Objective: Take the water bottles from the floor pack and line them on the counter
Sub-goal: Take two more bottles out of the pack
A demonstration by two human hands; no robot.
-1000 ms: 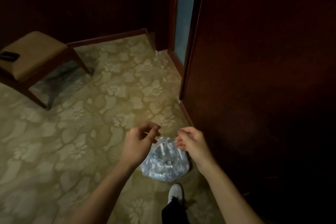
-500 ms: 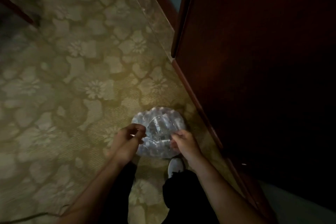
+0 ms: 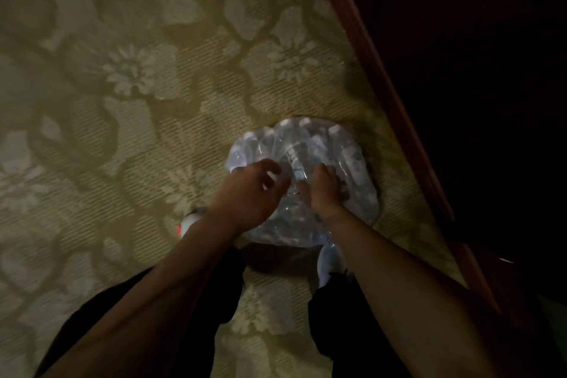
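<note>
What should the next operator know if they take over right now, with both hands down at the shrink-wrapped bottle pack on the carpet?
Left hand: on the near-left top of the water bottle pack, fingers curled into the plastic wrap.
Right hand: on the pack's top at centre, fingers dug into the wrap; whether it has a bottle is unclear.
The pack sits on the patterned carpet, close beside the dark wooden panel, just ahead of the white shoes.
Done: pack reached, no bottle seen out of it.
Left: open the wrap, pull bottles, line them on the counter, which is out of view.
</note>
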